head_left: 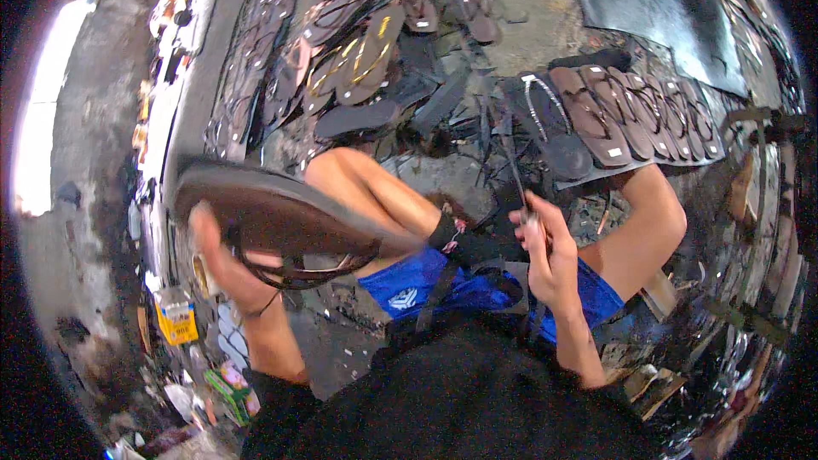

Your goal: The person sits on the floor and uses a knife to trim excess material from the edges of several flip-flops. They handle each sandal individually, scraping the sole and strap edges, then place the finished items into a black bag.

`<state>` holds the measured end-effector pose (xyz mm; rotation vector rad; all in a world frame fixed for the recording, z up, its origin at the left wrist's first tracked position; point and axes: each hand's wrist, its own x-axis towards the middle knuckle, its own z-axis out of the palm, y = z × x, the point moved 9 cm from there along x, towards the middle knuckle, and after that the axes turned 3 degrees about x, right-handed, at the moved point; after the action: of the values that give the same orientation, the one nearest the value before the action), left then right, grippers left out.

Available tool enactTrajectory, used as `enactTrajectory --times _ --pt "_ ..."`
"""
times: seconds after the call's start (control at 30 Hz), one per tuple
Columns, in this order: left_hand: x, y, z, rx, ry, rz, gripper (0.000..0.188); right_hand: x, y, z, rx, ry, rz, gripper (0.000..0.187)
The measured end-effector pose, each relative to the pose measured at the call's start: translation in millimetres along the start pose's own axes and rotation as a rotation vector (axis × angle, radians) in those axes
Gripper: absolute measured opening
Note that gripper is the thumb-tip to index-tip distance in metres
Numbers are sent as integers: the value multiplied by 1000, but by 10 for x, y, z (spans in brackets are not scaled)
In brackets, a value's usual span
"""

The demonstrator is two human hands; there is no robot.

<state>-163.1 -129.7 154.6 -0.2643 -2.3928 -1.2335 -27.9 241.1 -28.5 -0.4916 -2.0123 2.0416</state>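
Observation:
Raised at the left, a dark brown flip-flop sandal (281, 215) is somewhat blurred. My left hand (226, 266) is closed around its heel end and side, and the dark straps hang along the lower edge. My right hand (550, 251), over my lap, grips a thin, dark, blade-like tool (515, 165) that points up and away from me. Whether it is a knife or an awl cannot be made out. The tool is apart from the sandal.
A row of brown sandals (609, 123) lies on a sheet at the right. Ahead is a pile of sandals (366, 55) beside black rubber scraps (443, 102). A black rubber sheet (656, 17) lies far right. At the left stands a yellow box (176, 317). My crossed legs frame the workspace.

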Motion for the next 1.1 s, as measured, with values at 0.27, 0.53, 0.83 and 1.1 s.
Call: enactTrajectory --times 0.27,0.53,0.83,1.1 --pt "-911 -283 1217 -718 -511 -768 69 -892 -281 191 -191 -292 -56 31" --pt "-1138 -293 1297 -883 -290 -988 36 -1058 -285 243 -241 -210 -38 33" --pt "-980 -84 1507 -661 -521 -827 51 113 -698 598 -215 -239 -119 22" --pt "-529 -249 1288 -462 -725 -579 66 -603 -449 30 -235 -302 -65 33"
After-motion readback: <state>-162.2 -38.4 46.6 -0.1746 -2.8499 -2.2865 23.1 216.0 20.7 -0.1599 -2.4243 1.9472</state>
